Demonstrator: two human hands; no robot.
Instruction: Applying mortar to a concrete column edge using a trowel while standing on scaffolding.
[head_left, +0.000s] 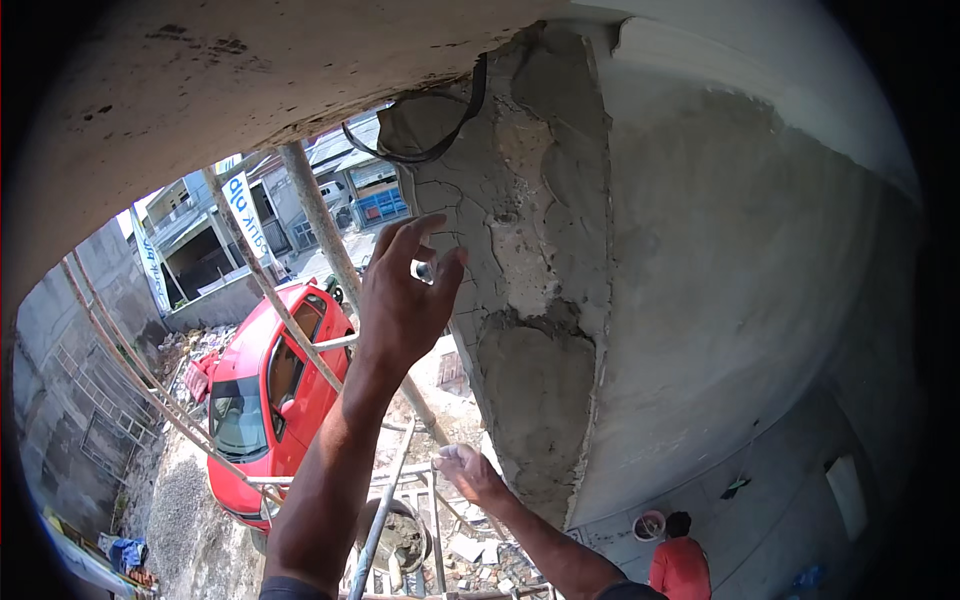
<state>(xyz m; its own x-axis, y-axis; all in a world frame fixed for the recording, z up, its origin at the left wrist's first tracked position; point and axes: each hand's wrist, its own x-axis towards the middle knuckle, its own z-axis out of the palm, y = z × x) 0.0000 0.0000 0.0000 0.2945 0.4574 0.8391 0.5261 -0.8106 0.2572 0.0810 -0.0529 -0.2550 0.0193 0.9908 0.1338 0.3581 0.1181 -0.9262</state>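
Observation:
My left hand (408,290) is raised beside the left edge of a narrow wall face (545,385) covered in rough grey mortar. Its fingers are bent, with thumb and fingertips apart, and nothing shows between them. Whether the fingertips touch the cracked mortar I cannot tell. Lower down, my right hand (468,472) is closed round a slanting scaffold pole (424,408). A bare, paler strip (522,215) runs down the middle of the mortar, with a thick wet-looking patch below it. Above my left hand a black cable (440,150) loops out from the wall.
Scaffold tubes (325,220) cross on the left, above a red car (285,385) parked below. A bucket of mortar (405,540) stands beneath my arms. A smooth plastered wall (700,280) curves away on the right. Far below, a person in red (680,568) is beside a pail (649,525).

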